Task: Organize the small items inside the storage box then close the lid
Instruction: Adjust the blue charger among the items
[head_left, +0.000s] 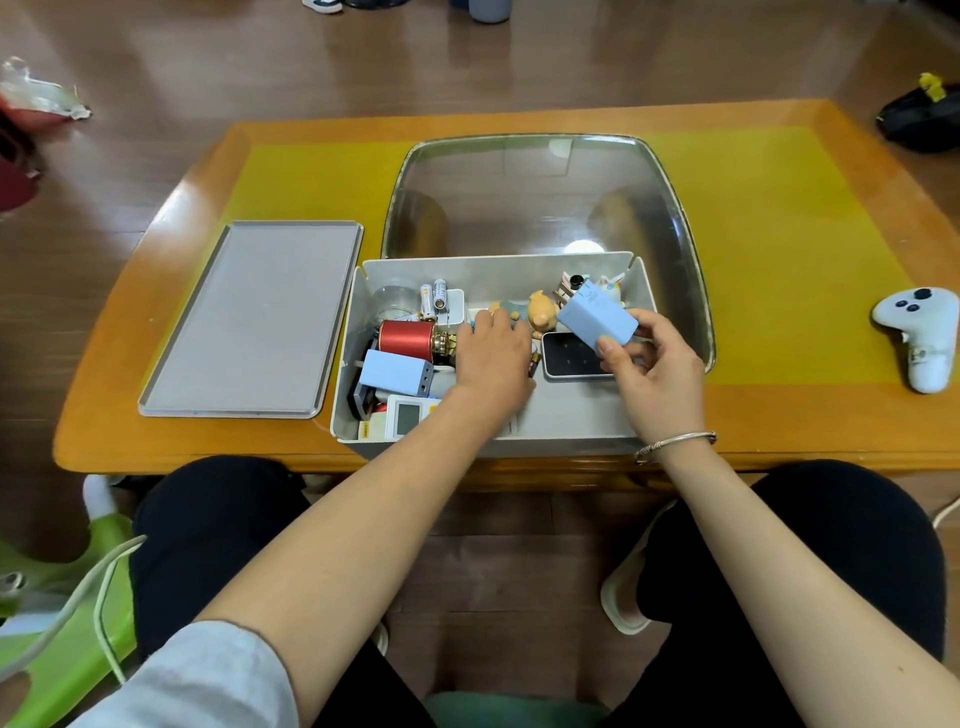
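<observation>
Both forearms reach up from the bottom of the frame into the storage box (530, 415), which sits at the near edge of the desk (779, 260), centre of the picture. Its lid (249, 322) lies flat on the desk just left of the box, still off.

The right hand (652, 364) pinches a pale blue charger (597, 317) between thumb and fingertips, lifted above the right half of the box. The left hand (493, 353) lies palm down among the items in the middle, fingers curled over something I cannot make out.

Risks, as I judge them: the charger is held only at one corner, so it could slip and drop onto the dark device (574, 358) directly below. The left hand sits just beside the red spool (406, 340) and near the upright batteries (434, 299) in the upper left of the box; a sweep that way could topple them. Tall items such as the toy figure (543, 309) might keep the lid from seating.
</observation>
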